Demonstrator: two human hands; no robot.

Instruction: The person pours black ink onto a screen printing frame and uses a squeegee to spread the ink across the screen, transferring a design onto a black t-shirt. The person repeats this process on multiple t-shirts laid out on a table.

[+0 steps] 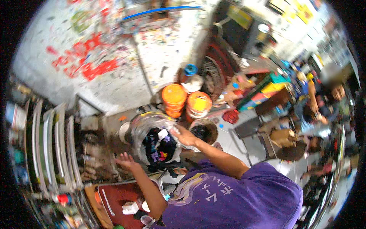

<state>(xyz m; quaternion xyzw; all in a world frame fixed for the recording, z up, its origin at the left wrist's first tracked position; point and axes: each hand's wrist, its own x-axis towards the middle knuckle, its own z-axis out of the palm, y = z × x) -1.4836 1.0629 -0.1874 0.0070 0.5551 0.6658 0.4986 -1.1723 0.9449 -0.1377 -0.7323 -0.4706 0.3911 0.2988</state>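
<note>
A round bin lined with clear plastic (146, 121) stands in front of me, with dark cloth-like scraps (152, 143) and a few pink, purple and yellow bits inside. On top of the scraps shows a small white piece (162, 133). At the bin's right rim is my right hand (183, 136), fingers stretched out; whether it touches the plastic I cannot tell. My left hand (128, 162) is held up to the left of the bin, its fingers spread and nothing in it.
Orange-lidded buckets (174, 96) stand beyond the bin, and a smaller dark-filled bucket (204, 131) sits to its right. Screen frames (49, 147) line the left. A dark red tabletop (122, 198) with white items is near left. Another person (324, 99) works at far right.
</note>
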